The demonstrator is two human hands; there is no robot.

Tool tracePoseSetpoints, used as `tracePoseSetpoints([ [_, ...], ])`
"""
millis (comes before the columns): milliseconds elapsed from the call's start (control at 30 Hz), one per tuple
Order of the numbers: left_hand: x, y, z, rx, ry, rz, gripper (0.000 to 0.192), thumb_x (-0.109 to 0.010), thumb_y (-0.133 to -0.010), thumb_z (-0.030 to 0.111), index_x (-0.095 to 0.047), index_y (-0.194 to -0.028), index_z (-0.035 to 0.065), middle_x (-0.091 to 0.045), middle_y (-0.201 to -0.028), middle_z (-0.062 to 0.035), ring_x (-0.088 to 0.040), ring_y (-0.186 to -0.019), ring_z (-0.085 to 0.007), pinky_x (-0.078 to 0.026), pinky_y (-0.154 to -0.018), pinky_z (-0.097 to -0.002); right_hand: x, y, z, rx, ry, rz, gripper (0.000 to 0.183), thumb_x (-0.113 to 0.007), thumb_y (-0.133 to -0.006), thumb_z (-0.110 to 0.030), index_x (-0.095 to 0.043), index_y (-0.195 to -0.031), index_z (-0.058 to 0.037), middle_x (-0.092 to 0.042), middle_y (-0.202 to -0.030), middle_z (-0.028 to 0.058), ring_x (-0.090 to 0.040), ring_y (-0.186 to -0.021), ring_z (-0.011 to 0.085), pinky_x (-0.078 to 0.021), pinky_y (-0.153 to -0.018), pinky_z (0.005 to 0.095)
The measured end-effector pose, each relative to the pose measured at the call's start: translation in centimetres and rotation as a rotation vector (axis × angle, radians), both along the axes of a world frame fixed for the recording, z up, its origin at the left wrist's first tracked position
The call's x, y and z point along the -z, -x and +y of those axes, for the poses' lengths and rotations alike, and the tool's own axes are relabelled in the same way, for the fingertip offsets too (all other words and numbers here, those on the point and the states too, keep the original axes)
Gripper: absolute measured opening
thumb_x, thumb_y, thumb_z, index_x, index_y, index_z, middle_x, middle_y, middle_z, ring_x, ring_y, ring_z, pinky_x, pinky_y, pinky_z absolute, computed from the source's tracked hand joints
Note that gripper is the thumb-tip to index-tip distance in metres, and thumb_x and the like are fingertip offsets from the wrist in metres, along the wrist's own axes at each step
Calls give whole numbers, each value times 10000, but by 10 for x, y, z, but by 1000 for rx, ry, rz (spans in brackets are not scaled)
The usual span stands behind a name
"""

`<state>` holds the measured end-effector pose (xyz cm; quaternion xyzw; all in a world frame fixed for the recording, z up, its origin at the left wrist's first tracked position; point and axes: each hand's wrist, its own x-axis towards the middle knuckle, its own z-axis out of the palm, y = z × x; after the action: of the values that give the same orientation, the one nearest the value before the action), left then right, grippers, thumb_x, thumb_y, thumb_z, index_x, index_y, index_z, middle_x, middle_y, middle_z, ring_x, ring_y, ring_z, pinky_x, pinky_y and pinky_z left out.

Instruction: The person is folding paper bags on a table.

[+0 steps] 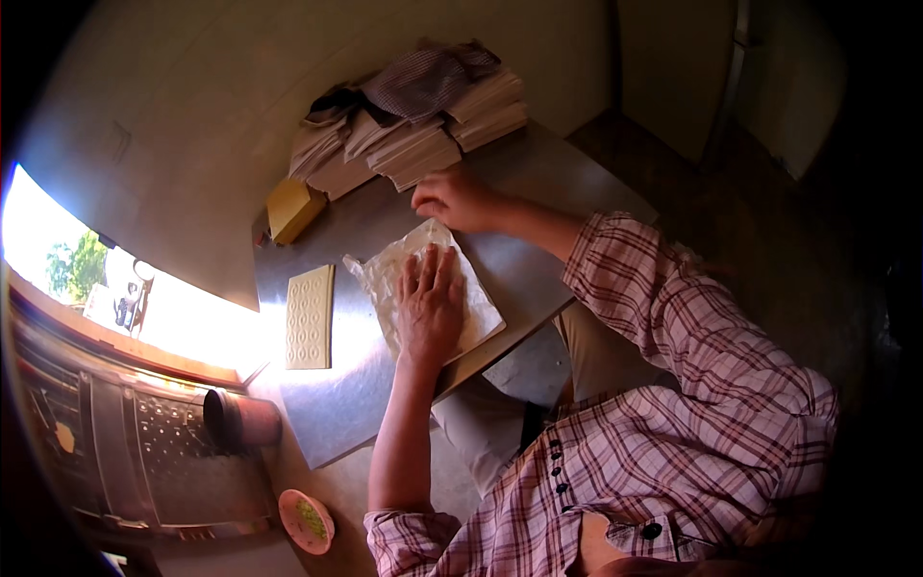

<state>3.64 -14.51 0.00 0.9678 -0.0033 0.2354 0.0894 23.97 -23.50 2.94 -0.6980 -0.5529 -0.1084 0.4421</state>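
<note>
My left hand (430, 310) lies flat, palm down, on a crinkled, pale, thin sheet (472, 328) at the near edge of a grey table. My right hand (448, 200) hovers by the sheet's far corner with its fingers curled; whether it pinches anything there cannot be made out. Left of the sheet lies a cream-coloured rectangular slab (308, 317) with rows of raised ring shapes. Beyond the sheet, stacks of pale paper-like sheets (414, 155) stand along the table's far side, with a checked cloth (429, 79) on top.
A yellow block (294, 209) sits at the table's (533, 173) far left edge. Below left are a pink bowl (306, 521) with green bits inside and a dark-mouthed reddish container (241, 420). A wall rises behind the stacks. Bright light enters from the left.
</note>
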Motion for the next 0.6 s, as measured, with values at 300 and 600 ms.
tracePoseSetpoints([
  [300, -1, -3, -1, 1, 8, 32, 474, -508, -1026, 274, -542, -1390, -28, -512, -1447, -283, -376, -1423, -466, -279, -1199, -506, 16, 34, -15, 6, 733, -175, 807, -352, -1035, -634, -240, -1612, -81, -220, -1682, 132, -121, -1574, 294, -57, -1262, 514],
  [600, -3, -1, -8, -81, 184, -52, 602, -584, -992, 277, -417, -1468, -53, -381, -1551, -252, -364, -1439, -413, -287, -1199, -472, 6, 23, -12, -192, 530, -203, 584, -462, -1042, -513, -575, -1402, -66, -475, -1535, 164, -353, -1483, 351, -195, -1218, 580],
])
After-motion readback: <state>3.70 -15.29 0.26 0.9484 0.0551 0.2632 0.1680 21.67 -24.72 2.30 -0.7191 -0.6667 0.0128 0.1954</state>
